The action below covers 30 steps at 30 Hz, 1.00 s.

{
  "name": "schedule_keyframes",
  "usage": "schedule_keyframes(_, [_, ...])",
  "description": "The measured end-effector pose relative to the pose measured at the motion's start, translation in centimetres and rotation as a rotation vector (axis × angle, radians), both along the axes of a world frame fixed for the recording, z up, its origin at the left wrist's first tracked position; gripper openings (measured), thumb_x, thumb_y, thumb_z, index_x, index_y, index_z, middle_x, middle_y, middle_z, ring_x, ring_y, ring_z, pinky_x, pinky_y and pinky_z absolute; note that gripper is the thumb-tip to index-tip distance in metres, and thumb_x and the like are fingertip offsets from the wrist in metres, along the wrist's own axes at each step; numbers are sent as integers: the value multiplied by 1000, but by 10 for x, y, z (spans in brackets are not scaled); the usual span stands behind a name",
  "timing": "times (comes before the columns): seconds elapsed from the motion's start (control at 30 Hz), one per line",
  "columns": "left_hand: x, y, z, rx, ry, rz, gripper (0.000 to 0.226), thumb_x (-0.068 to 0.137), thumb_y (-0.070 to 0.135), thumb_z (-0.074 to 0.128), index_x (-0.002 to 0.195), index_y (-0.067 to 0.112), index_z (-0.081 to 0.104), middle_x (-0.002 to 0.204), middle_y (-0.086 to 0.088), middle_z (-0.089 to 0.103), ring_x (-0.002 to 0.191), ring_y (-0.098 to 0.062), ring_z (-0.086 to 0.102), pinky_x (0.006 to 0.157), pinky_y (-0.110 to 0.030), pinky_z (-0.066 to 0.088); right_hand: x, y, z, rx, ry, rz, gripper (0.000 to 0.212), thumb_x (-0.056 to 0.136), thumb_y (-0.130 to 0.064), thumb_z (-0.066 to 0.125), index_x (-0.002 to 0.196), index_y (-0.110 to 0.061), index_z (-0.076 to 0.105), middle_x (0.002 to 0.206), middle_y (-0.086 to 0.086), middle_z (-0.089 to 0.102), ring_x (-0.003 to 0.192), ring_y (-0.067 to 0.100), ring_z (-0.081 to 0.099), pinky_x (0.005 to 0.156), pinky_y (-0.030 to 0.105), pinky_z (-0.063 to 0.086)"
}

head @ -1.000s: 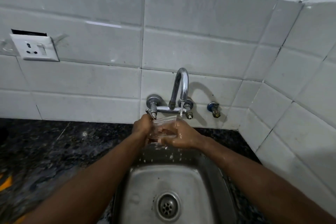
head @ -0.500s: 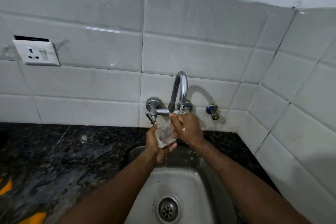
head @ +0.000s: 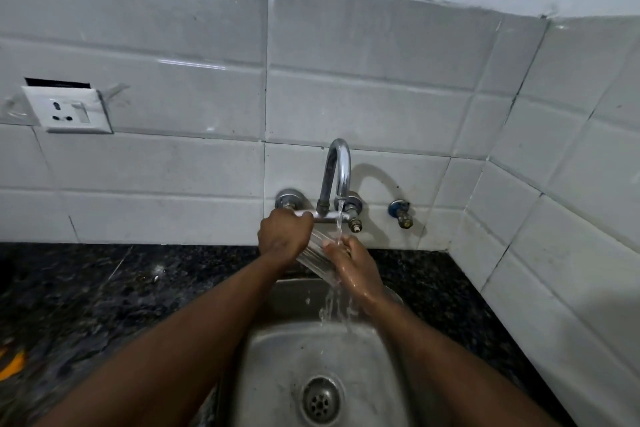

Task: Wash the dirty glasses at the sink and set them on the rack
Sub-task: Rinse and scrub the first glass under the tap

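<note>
Glass (head: 314,255) is being held tilted under running tap (head: 341,166), gripped by curled fingers of left hand (head: 284,236) and right hand (head: 355,269).

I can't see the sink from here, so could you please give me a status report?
Right hand grips tilted glass under running tap. Left hand curled at its upper end, grip unclear. Nothing in the way.

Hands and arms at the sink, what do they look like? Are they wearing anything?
Both arms are bare as far as the picture shows: no sleeves on the left arm or right arm. The left hand and right hand wear no gloves, and no watch or ring shows. The right hand looks wet and shiny.
</note>
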State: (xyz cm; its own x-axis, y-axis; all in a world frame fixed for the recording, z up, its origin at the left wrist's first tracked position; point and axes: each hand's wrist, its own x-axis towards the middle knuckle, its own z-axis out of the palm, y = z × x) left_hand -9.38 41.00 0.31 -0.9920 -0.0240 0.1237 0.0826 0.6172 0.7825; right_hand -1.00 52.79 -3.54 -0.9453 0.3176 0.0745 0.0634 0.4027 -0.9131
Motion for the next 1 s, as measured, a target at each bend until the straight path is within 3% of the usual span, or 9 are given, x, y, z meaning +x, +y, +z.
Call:
schedule_keyframes(0.1, [-2,0,-6,91,-110,55,48,90,46,50,107,6,70,107,-16,70,94,-33,65,76,-32,49,-2,8,9,771,-15,196,83,72,-43,77,141,-19,36,133,1,52,114,19,54,92,35,52])
schedule_keyframes(0.17, [-2,2,-7,131,-152,43,46,93,44,49,107,5,68,104,-16,70,89,-31,66,70,-31,48,-9,12,15,1060,68,108,76,73,-34,74,139,-21,38,131,3,55,113,23,56,93,37,51])
schedule_keyframes(0.23, [0,-1,-6,177,-132,-34,41,96,42,49,105,6,68,96,-13,71,77,-24,67,62,-28,51,-13,17,22,990,105,105,64,71,-29,76,129,-21,48,118,0,61,105,20,59,86,31,52])
schedule_keyframes(0.33, [5,-13,-9,206,153,-292,32,99,36,55,106,8,69,92,-5,71,74,-13,66,58,-15,49,-14,25,37,746,-39,204,62,63,-23,85,118,-20,55,105,-5,63,90,12,61,71,20,51])
schedule_keyframes(0.4, [7,-15,-13,149,274,-338,28,99,32,54,99,11,72,88,-5,72,73,-13,65,64,-25,52,-13,23,41,796,-94,222,60,64,-23,84,117,-20,56,103,-5,63,87,11,61,68,19,49])
schedule_keyframes(0.57, [4,2,-9,27,24,-96,41,92,38,43,77,6,65,78,-14,67,69,-25,63,61,-33,51,-10,13,30,1188,96,80,57,68,-34,74,119,-19,54,108,1,66,97,20,61,93,35,46])
schedule_keyframes(0.7, [9,-4,-4,122,116,-205,36,97,33,51,78,6,66,72,-4,66,68,-22,64,59,-30,50,-7,21,42,944,-8,201,61,64,-29,83,117,-19,55,102,-5,61,91,15,59,77,25,48])
schedule_keyframes(0.8, [19,-10,-4,130,362,-361,16,96,27,61,85,16,67,73,11,61,65,3,57,57,-5,41,-8,24,53,768,-132,255,66,60,-24,87,117,-21,54,95,-10,56,84,9,56,66,19,42])
schedule_keyframes(1.0, [12,4,2,38,161,-174,36,95,35,51,63,20,58,62,0,61,58,-13,58,50,-23,37,-7,14,40,1013,3,151,63,67,-27,79,122,-18,48,106,1,59,92,20,60,77,36,57])
